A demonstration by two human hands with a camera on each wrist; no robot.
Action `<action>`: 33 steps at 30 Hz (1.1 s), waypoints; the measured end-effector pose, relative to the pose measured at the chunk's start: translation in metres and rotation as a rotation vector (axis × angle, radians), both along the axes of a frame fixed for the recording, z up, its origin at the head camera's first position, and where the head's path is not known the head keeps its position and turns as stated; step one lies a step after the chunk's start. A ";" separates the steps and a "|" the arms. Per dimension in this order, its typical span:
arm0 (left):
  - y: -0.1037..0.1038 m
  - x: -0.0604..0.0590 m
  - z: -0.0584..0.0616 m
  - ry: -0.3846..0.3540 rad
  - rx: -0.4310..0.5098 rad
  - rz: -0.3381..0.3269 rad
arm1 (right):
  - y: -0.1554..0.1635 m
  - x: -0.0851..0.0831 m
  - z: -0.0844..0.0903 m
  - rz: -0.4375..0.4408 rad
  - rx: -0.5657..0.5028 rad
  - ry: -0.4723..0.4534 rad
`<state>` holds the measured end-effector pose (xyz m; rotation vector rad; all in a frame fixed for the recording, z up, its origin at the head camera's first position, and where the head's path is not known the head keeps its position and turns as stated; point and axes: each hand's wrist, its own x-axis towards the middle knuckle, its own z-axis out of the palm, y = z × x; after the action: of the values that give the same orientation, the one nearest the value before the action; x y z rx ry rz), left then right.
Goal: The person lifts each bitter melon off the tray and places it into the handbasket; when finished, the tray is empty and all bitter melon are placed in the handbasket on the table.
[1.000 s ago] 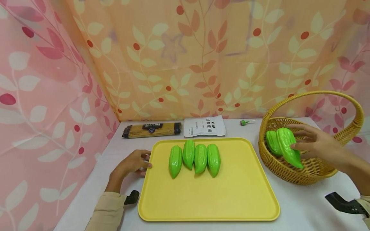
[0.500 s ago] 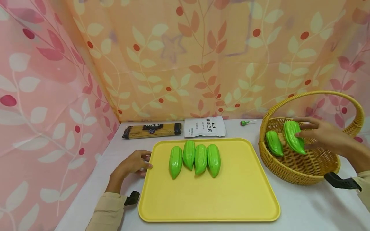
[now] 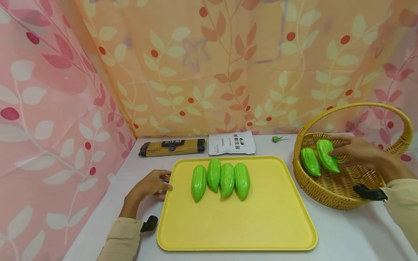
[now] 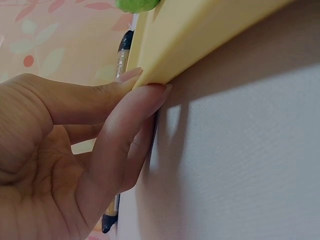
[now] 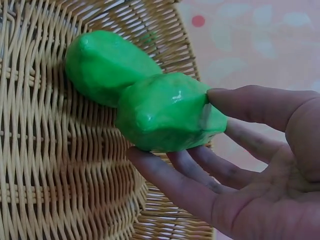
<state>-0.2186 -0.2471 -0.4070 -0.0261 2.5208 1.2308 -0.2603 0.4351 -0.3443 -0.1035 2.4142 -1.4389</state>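
Note:
At the right, my right hand (image 3: 362,154) reaches into the wicker basket (image 3: 305,188). Its thumb and fingers grip a glossy, ridged green bitter melon (image 3: 326,155) with a pointed tip. In the right wrist view the thumb presses one side of this melon (image 5: 170,112), with fingers spread along the underside. A second bitter melon (image 3: 311,162) lies beside it at the basket's left. My left hand (image 3: 151,184) pinches the left rim of the yellow tray (image 3: 261,224); the left wrist view shows thumb above and fingers below the edge. Several bitter melons (image 3: 226,179) stand in a row on the tray.
Behind the tray lie a pack of spaghetti (image 3: 173,147) and a white pouch (image 3: 232,143). A green lollipop (image 3: 277,139) is near the curtain (image 3: 209,90). The basket's tall handle (image 3: 356,104) arches over my right hand.
My right hand has lowered the bitter melon into the basket, first moving it back and right, then slightly left to beside the other one. The left hand and tray stay put.

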 end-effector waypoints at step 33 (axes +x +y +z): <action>0.000 -0.001 0.001 -0.016 0.003 0.008 | 0.000 -0.004 -0.013 0.064 0.109 -0.086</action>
<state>-0.2196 -0.2470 -0.4063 -0.0451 2.5076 1.2331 -0.2640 0.4352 -0.3571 -0.0900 2.3908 -1.2558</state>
